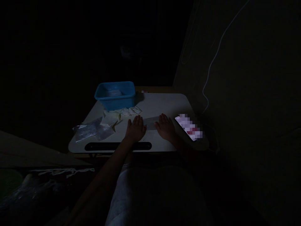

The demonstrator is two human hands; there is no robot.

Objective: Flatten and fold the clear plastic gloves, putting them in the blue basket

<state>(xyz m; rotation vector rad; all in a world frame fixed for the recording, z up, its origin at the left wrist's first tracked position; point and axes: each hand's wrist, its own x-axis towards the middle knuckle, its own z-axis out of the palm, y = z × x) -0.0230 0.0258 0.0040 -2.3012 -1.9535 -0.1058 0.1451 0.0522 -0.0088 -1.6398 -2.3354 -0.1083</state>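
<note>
A thin, pale, see-through sheet or bag (pixel 150 123) lies flat near the middle of the white table (pixel 162 102). My left hand (pixel 135 128) rests palm down on its left end, the fingers stretched forward. On the right end lies my right hand (pixel 165 126), also flat, with its thumb pointing toward the left hand. The sheet shows between the two hands; its ends are hidden under them. Neither hand is wrapped round anything. Dim light hides finer detail.
A blue basin (pixel 117 102) stands at the table's back left. Before it lie crumpled wrappers (pixel 128 111) and clear plastic bags (pixel 88 130). A lit phone (pixel 189 127) lies at the right. A white cable (pixel 217 51) hangs along the right wall.
</note>
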